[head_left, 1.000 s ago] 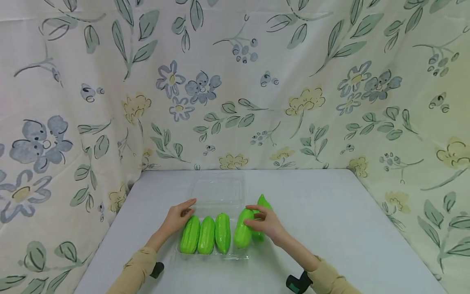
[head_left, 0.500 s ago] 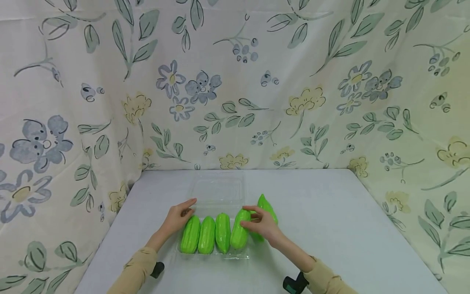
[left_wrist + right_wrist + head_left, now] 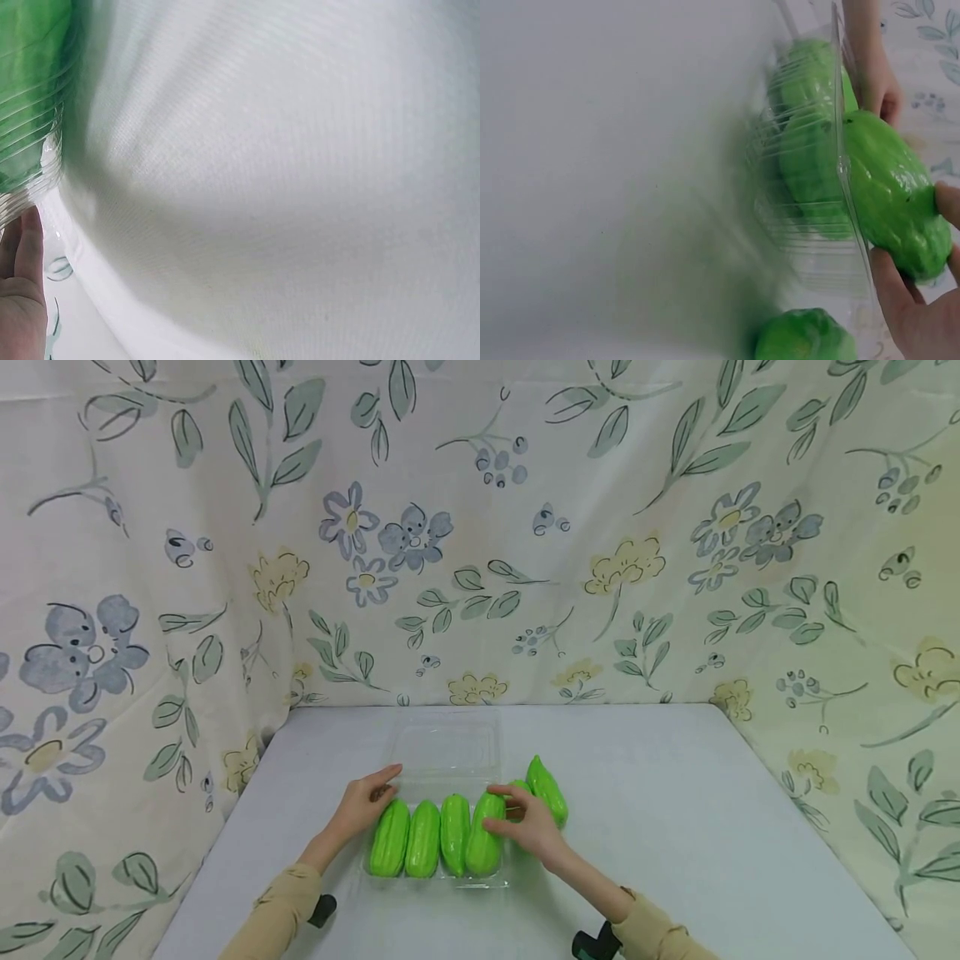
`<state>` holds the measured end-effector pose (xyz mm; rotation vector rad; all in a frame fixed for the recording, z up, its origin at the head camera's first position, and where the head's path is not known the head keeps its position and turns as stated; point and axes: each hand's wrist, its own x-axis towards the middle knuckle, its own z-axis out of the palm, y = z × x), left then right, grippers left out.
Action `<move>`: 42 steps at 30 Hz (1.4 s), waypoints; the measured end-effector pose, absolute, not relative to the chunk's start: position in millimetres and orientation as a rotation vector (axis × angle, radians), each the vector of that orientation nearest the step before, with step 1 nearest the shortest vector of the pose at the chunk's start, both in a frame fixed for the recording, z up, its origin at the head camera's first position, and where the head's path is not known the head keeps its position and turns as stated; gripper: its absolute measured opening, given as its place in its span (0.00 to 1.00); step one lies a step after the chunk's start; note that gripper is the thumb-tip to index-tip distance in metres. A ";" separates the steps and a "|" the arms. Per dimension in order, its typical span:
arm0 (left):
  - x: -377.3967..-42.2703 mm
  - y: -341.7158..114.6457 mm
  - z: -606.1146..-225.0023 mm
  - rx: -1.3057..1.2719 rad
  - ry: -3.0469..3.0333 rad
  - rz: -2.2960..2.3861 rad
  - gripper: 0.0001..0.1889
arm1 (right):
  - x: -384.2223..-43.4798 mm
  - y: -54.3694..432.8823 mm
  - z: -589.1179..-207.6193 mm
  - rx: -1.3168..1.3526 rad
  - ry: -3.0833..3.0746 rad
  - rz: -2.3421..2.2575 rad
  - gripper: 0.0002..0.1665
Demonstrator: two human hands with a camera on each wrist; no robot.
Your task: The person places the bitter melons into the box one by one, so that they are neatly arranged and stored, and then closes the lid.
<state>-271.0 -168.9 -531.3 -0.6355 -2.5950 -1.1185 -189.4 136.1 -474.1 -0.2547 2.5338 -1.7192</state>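
Observation:
My right hand (image 3: 534,828) grips a green ridged gourd (image 3: 483,852) between thumb and fingers. It leans inside the right end of a clear plastic box (image 3: 487,883). In the right wrist view the gripped gourd (image 3: 892,191) overlaps the rim, thumb on one side and fingers on the other. Three more gourds (image 3: 423,839) lie side by side in the box. My left hand (image 3: 360,806) holds the box's back left corner; in the left wrist view its fingers (image 3: 30,251) lie against the ribbed end wall.
Behind the box its clear lid (image 3: 444,747) lies folded back on the white table (image 3: 637,793). Right of the box are other green gourds (image 3: 549,792), one partly hidden behind my right hand. A floral cloth (image 3: 480,527) hangs behind the table.
My right hand has moved left and slightly down with its gourd, bringing it beside the third one in the box. The gourds on the right show more. My left hand stays put.

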 end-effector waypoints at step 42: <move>-269.8 -169.3 -529.0 -0.648 -2.593 -1.161 0.21 | -181.5 113.7 -489.5 -0.538 2.969 -1.473 0.34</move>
